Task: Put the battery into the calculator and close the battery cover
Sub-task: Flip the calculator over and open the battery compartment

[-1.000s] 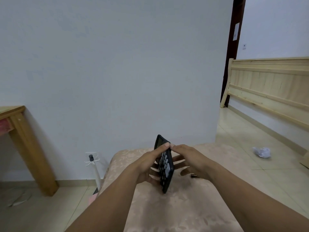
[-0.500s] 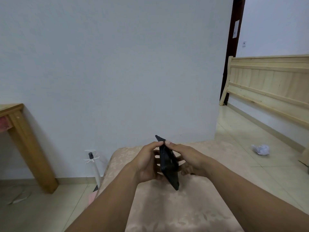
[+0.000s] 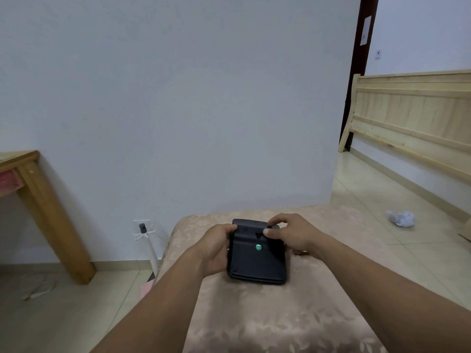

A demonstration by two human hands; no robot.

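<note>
The black calculator (image 3: 257,261) is held back side up over the beige patterned cushion (image 3: 267,314), a small green round sticker on its back. My left hand (image 3: 216,248) grips its left edge, thumb on the top corner. My right hand (image 3: 290,235) holds the top right, with the thumb pressed on the battery cover area near the top edge. A small dark and copper-coloured object, possibly the battery (image 3: 302,252), lies on the cushion just under my right wrist, mostly hidden.
A wooden table leg (image 3: 53,220) stands at the left. A white stand with a wall socket (image 3: 145,233) is beside the cushion. A wooden bed frame (image 3: 413,128) leans against the right wall, and crumpled white paper (image 3: 401,218) lies on the tiled floor.
The calculator went from standing on edge, keys facing right, to lying flat with its back facing up. Both hands shifted to its top edge.
</note>
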